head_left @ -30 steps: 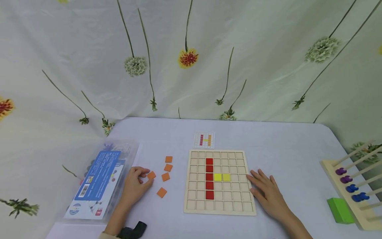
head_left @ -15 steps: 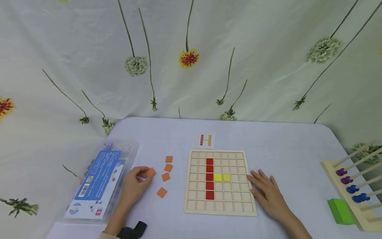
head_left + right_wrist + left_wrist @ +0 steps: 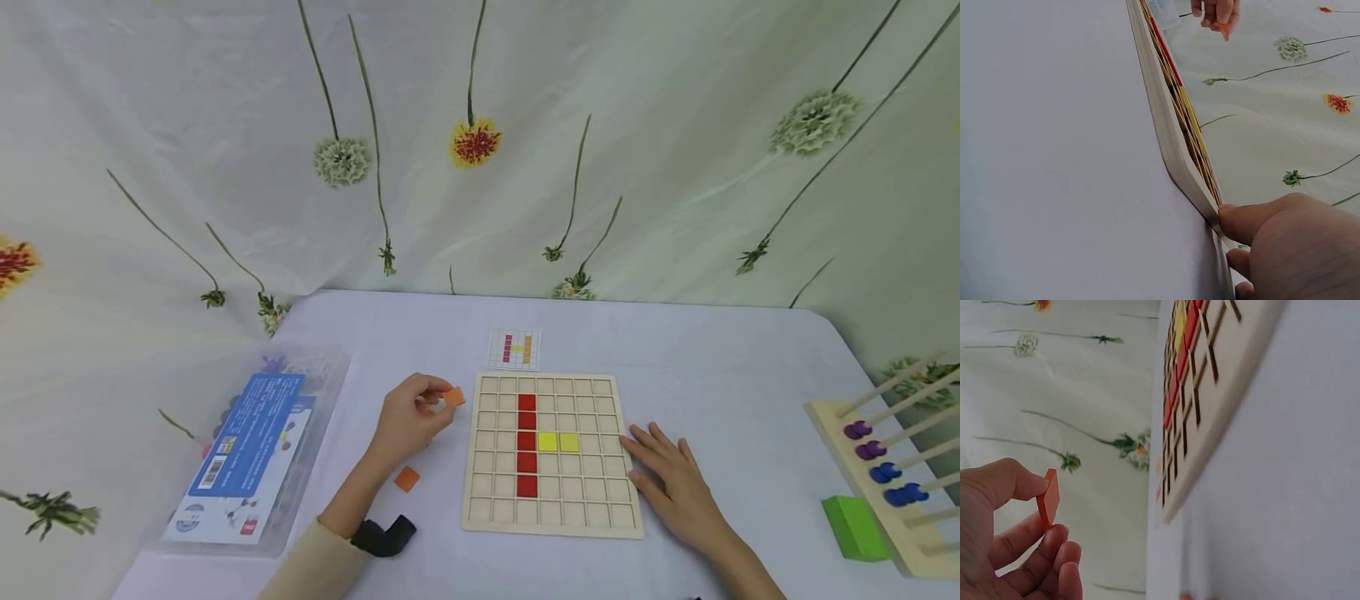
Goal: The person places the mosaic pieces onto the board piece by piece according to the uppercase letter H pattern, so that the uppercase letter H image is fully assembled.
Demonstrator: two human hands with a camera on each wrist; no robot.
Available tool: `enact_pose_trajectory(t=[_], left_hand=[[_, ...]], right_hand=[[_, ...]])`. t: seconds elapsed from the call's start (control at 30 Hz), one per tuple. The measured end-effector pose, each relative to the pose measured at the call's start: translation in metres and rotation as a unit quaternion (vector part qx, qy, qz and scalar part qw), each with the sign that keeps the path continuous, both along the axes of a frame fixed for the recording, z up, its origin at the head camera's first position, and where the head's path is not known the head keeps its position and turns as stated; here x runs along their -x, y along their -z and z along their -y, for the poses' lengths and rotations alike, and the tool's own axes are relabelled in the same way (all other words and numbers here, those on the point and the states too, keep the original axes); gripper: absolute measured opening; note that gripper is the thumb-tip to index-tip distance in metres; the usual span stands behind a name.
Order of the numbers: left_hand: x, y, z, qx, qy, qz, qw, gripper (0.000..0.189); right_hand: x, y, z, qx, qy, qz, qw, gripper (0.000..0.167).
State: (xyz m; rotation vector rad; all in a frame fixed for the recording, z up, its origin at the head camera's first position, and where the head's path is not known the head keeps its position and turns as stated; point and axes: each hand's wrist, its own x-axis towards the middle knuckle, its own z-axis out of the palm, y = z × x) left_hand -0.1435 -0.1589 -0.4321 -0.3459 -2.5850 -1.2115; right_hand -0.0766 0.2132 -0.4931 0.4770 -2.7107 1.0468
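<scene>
My left hand (image 3: pixel 411 421) pinches an orange square tile (image 3: pixel 454 397) between thumb and fingertips, raised off the table near the board's upper left corner. The left wrist view shows the tile (image 3: pixel 1052 497) edge-on in the grip. A wooden grid board (image 3: pixel 553 527) lies flat, with a column of several red tiles (image 3: pixel 527 442) and two yellow tiles (image 3: pixel 558 442) to their right. At the board's right edge rests my right hand (image 3: pixel 671 492), fingers spread, its thumb (image 3: pixel 1244 222) against the rim. One loose orange tile (image 3: pixel 407 479) lies below the left hand, which hides other loose tiles.
Above the board lies a small pattern card (image 3: pixel 514 349). A clear plastic box (image 3: pixel 300 467) with a blue label stands at the left. On the right are a wooden peg rack (image 3: pixel 911 542) with purple and blue beads and a green block (image 3: pixel 855 528).
The left hand has lifted the orange tile and carried it right and away from me, toward the board, passing over the loose tiles. The right hand stays where it was.
</scene>
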Motion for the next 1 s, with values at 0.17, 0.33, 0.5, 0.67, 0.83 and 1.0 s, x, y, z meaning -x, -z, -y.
enact_pose_trajectory(t=[0.17, 0.33, 0.5, 0.67, 0.83, 1.0], left_hand=[[0.015, -0.006, -0.045, -0.012, 0.059, 0.033, 0.9977, 0.023], [0.03, -0.004, -0.088, 0.002, 0.12, 0.066, 0.9906, 0.021], [0.04, -0.002, -0.12, 0.028, 0.16, 0.096, 0.9821, 0.024], [0.048, 0.0, -0.139, 0.068, 0.167, 0.118, 0.9766, 0.024], [0.055, 0.005, -0.153, 0.113, 0.172, 0.119, 0.9714, 0.021], [0.058, 0.006, -0.16, 0.155, 0.179, 0.114, 0.9649, 0.02]], right_hand=[[0.0, 0.0, -0.001, -0.003, 0.001, -0.001, 1.0, 0.042], [-0.001, 0.0, -0.001, -0.001, 0.001, -0.004, 1.0, 0.042], [-0.001, -0.001, 0.0, 0.0, 0.002, -0.002, 1.0, 0.042], [0.0, -0.002, 0.0, -0.004, 0.002, 0.007, 1.0, 0.042], [-0.001, -0.001, 0.0, -0.003, 0.004, 0.0, 1.0, 0.042], [0.0, 0.0, 0.001, -0.002, 0.002, -0.001, 1.0, 0.042]])
